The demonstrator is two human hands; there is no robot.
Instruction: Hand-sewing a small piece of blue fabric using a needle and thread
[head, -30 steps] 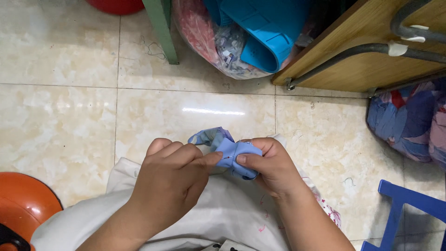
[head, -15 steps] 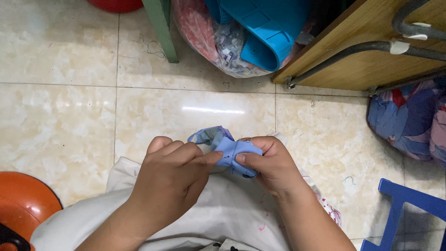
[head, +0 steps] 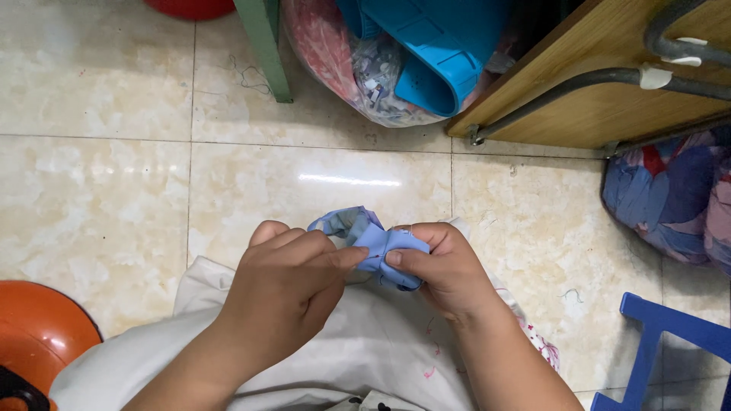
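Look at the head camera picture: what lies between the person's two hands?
In the head view, a small bunched piece of light blue fabric lies between the left hand and the right hand; the fingertips of both pinch it over white cloth.

Two hands in view – left hand, right hand. One small blue cloth piece pinched between them. One white cloth below. One orange bowl, one red bowl. One clear bag of scraps – one blue plastic piece on it. One blue stool. One green leg.
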